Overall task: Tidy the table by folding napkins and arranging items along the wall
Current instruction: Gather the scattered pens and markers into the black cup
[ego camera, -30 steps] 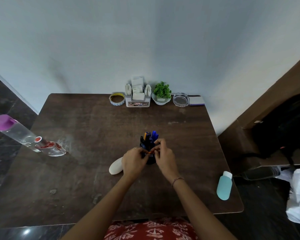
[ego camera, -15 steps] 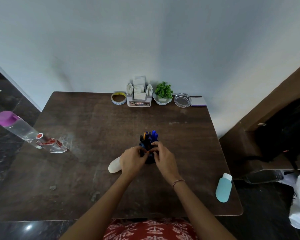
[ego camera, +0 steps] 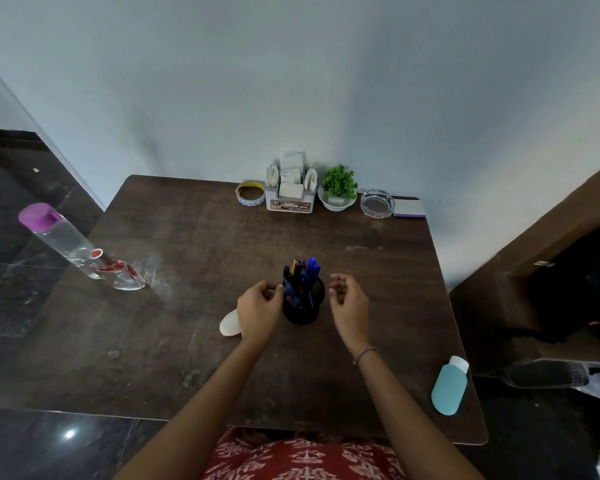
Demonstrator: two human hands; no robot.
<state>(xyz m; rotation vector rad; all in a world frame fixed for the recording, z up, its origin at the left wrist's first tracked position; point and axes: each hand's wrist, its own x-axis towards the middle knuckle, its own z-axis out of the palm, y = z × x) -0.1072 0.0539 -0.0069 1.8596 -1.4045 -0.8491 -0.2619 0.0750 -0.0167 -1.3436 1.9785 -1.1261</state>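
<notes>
A black pen cup [ego camera: 303,306] full of blue and orange pens stands upright in the middle of the dark wooden table [ego camera: 201,258]. My left hand [ego camera: 258,311] is at the cup's left side, fingertips touching its rim. My right hand [ego camera: 349,301] hovers just right of the cup, fingers curled and apart, holding nothing. Along the wall stand a tape roll [ego camera: 250,192], a white napkin holder [ego camera: 291,188] with folded napkins, a small green plant [ego camera: 339,188] in a white bowl, a glass ashtray [ego camera: 377,202] and a purple-edged pad [ego camera: 409,207].
A white oval object [ego camera: 230,323] lies partly behind my left hand. A clear bottle with a purple cap [ego camera: 63,240] and a small red-capped bottle [ego camera: 113,268] stand at the left edge. A light blue bottle [ego camera: 450,389] lies at the right front corner. A dark cabinet stands to the right.
Both hands were together on the pens at the cup's front. Now they have parted: the right hand has come off to the right, the left stays at the rim.
</notes>
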